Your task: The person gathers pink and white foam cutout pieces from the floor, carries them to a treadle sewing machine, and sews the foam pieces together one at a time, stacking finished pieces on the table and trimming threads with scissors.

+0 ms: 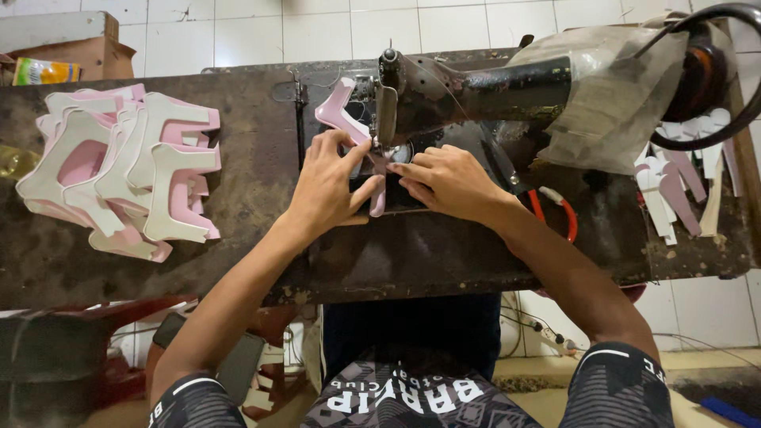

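Looking down from the head camera, I see both hands working at the needle of a black sewing machine [476, 87] that stands on a dark, worn counter [238, 254]. My left hand [329, 186] lies flat on a pink cut piece [342, 117], fingers spread, the thumb angled toward the needle and the fingertips pressing the piece down against the machine bed. The piece runs from under that hand up and to the left, its pale pink arm sticking out past the fingertips toward the back of the counter, while a narrow pink strip of it shows between the two hands, just below the presser foot. My right hand [448, 181] sits just beside the left, on the other side of that strip, fingers held close together and laid flat, tips touching the piece at the needle. Neither hand is pinching; both press downward.

Well apart to the left, a fanned stack of white and pink cut pieces [127, 170] rests on the counter. Near the right forearm lies a pair of orange-handled snips [559, 214], partly hidden by the arm. Farther right, past the machine's handwheel [701, 75], another loose bunch of pale strips [682, 182] lies at the counter edge. A crumpled grey cover [610, 95] is draped over the machine's body.
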`<move>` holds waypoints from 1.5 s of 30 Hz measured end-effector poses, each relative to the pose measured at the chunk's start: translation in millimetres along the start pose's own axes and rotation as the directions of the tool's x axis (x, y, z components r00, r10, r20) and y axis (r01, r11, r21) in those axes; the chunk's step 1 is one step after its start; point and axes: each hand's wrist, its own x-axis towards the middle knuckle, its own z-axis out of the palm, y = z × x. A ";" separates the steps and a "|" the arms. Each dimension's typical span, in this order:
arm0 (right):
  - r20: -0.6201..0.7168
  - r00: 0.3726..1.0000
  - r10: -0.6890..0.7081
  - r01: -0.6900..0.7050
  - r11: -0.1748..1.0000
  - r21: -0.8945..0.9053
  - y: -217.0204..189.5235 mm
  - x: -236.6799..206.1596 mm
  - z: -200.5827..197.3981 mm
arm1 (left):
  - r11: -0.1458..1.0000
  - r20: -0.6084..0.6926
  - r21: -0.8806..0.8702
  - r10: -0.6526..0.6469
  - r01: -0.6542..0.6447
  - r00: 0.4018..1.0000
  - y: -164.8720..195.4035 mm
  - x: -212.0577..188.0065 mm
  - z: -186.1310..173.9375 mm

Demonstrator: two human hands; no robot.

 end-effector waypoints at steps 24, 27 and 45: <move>-0.055 0.997 0.053 -0.050 0.997 0.062 -2.9 5.5 -6.6 | 0.994 0.047 -0.091 0.069 -0.065 0.996 -15.1 9.6 2.5; -0.019 0.943 0.332 -0.295 0.862 0.413 10.1 8.9 -5.5 | 0.994 0.058 -0.095 0.067 -0.061 0.996 -17.9 12.0 3.7; -0.042 0.975 0.220 -0.224 0.969 -0.102 98.3 -4.4 54.1 | 0.991 -0.012 -0.117 0.062 -0.063 0.998 -26.8 20.5 13.7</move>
